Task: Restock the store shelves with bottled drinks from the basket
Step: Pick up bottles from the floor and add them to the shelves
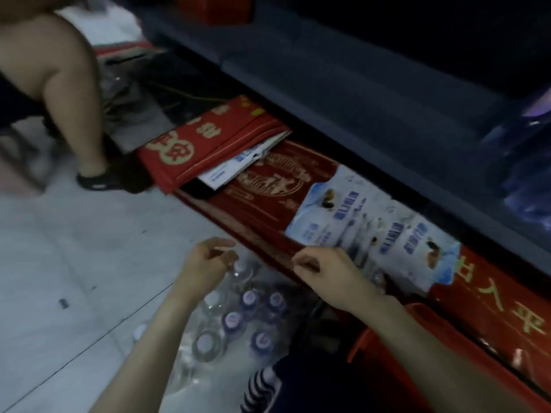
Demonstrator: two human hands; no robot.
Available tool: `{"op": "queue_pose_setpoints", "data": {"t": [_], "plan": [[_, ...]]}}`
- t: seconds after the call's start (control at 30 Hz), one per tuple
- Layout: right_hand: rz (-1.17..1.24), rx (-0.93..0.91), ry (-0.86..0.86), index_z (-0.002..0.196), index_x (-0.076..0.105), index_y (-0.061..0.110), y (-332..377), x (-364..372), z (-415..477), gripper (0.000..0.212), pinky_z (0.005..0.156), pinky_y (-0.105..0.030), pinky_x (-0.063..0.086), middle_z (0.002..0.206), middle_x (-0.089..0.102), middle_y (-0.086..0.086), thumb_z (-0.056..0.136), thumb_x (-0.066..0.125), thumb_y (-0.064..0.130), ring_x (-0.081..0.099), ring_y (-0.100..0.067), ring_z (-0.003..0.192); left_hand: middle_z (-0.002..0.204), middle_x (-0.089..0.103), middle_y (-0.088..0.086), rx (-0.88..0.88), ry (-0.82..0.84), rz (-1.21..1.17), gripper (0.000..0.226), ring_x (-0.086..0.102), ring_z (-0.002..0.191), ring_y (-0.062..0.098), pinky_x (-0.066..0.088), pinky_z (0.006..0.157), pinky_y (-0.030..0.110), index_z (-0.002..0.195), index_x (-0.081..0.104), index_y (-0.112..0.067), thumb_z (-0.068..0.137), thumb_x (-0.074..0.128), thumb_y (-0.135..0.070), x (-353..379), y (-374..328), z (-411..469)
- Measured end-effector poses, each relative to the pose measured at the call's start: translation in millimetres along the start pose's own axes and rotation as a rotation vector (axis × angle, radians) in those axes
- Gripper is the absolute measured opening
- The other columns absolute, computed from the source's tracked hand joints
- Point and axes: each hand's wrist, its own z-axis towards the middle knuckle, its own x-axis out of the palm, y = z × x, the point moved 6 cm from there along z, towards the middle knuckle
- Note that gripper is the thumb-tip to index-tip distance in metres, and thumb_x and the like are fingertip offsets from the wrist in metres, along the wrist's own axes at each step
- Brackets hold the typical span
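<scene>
— Nearest the head camera: two bare forearms reaching down, and under them a shrink-wrapped pack of bottled drinks (238, 320) standing on the tiled floor (74, 248), purple caps up.

— What are the hands doing?

— Left hand (205, 263) hangs just over the far end of the pack, fingers curled loosely together around nothing solid; it may be pinching the clear wrap, though the blur keeps me from saying so. Right hand (322, 275) is curled the same way, holding nothing, over the gap between the pack and the red mats (268, 201) and blue-and-white packets (372, 228) piled under the dark shelf (328, 93).

— And the basket?

— An orange basket (384, 335) edge shows under the right forearm, beside the pack. I can't see what is in it.

— What could go wrong?

— If the wrap is torn carelessly, I'd judge the bottles could tip and roll across the smooth tiles, toward the other person's foot (92, 177) nearby. Film is slippery, so a lift by the wrap alone could slip or split. Dim light under the shelf makes misplacing easy.
</scene>
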Motion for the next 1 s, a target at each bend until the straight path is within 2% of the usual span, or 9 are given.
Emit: {"op": "queue_pose_setpoints", "data": {"t": [0.1, 0.17, 0.23, 0.3, 0.47, 0.57, 0.67, 0.83, 1.0], "plan": [[-0.142, -0.024, 0.131, 0.12, 0.07, 0.031, 8, 30, 18, 0.026, 0.092, -0.034, 0.058, 0.117, 0.073, 0.01, 0.095, 0.066, 0.038, 0.067, -0.009, 0.107, 0.089, 0.08, -0.001, -0.065, -0.055, 0.103, 0.021, 0.076, 0.077, 0.019, 0.058, 0.077, 0.04, 0.1, 0.073, -0.031, 0.094, 0.067, -0.011, -24, 55, -7], [-0.217, -0.053, 0.2, 0.116, 0.069, 0.032, 18, 48, 27, 0.024, 0.088, -0.039, 0.058, 0.113, 0.072, 0.006, 0.093, 0.066, 0.037, 0.067, -0.016, 0.104, 0.086, 0.078, -0.007, -0.078, -0.131, 0.168, 0.019, 0.073, 0.078, 0.009, 0.057, 0.076, 0.03, 0.101, 0.074, -0.03, 0.092, 0.069, -0.014, -38, 82, -16], [-0.273, -0.101, 0.254, 0.111, 0.069, 0.032, 30, 69, 37, 0.021, 0.084, -0.036, 0.056, 0.109, 0.071, 0.004, 0.09, 0.066, 0.036, 0.067, -0.021, 0.102, 0.084, 0.074, -0.015, -0.06, -0.221, 0.233, 0.018, 0.067, 0.079, -0.005, 0.048, 0.067, 0.011, 0.1, 0.075, -0.029, 0.092, 0.069, -0.014, -52, 101, -29], [-0.326, -0.143, 0.33, 0.111, 0.067, 0.031, 41, 95, 49, 0.021, 0.083, -0.033, 0.054, 0.11, 0.068, 0.002, 0.091, 0.064, 0.034, 0.066, -0.024, 0.104, 0.086, 0.072, -0.021, -0.054, -0.306, 0.263, 0.021, 0.064, 0.077, -0.013, 0.041, 0.063, 0.001, 0.098, 0.074, -0.03, 0.091, 0.068, -0.011, -65, 118, -43], [-0.392, -0.264, 0.469, 0.121, 0.063, 0.029, 73, 166, 70, 0.026, 0.085, -0.035, 0.053, 0.123, 0.063, 0.001, 0.095, 0.061, 0.028, 0.063, -0.023, 0.105, 0.088, 0.072, -0.017, -0.135, -0.425, 0.332, 0.02, 0.064, 0.078, -0.003, 0.041, 0.066, 0.006, 0.1, 0.074, -0.031, 0.085, 0.071, -0.017, -94, 158, -80], [-0.404, -0.382, 0.499, 0.111, 0.064, 0.032, 91, 204, 70, 0.022, 0.086, -0.037, 0.053, 0.115, 0.064, 0.003, 0.089, 0.064, 0.031, 0.063, -0.022, 0.104, 0.092, 0.067, -0.015, -0.185, -0.356, 0.424, 0.023, 0.061, 0.079, -0.002, 0.041, 0.066, 0.011, 0.103, 0.069, -0.039, 0.082, 0.077, -0.031, -93, 183, -94], [-0.463, -0.458, 0.615, 0.111, 0.062, 0.029, 87, 246, 54, 0.029, 0.079, -0.034, 0.053, 0.113, 0.062, 0.003, 0.083, 0.068, 0.029, 0.063, -0.02, 0.101, 0.105, 0.059, -0.013, -0.232, -0.227, 0.515, 0.035, 0.062, 0.088, 0.004, 0.047, 0.072, 0.021, 0.113, 0.065, -0.042, 0.08, 0.077, -0.043, -77, 208, -103], [-0.448, -0.517, 0.624, 0.103, 0.052, 0.034, 65, 271, 49, 0.031, 0.078, -0.041, 0.057, 0.111, 0.053, 0.013, 0.078, 0.069, 0.03, 0.062, -0.017, 0.096, 0.102, 0.054, -0.013, -0.202, -0.242, 0.432, 0.047, 0.061, 0.088, 0.008, 0.054, 0.079, 0.029, 0.119, 0.064, -0.038, 0.077, 0.084, -0.034, -62, 232, -114], [-0.382, -0.444, 0.611, 0.084, 0.056, 0.03, 64, 268, 56, 0.018, 0.065, -0.042, 0.06, 0.09, 0.059, 0.01, 0.072, 0.063, 0.018, 0.065, -0.014, 0.075, 0.093, 0.06, -0.016, -0.081, -0.319, 0.437, 0.033, 0.06, 0.082, 0.008, 0.049, 0.068, 0.025, 0.106, 0.07, -0.029, 0.077, 0.087, -0.029, -58, 228, -113]]}}
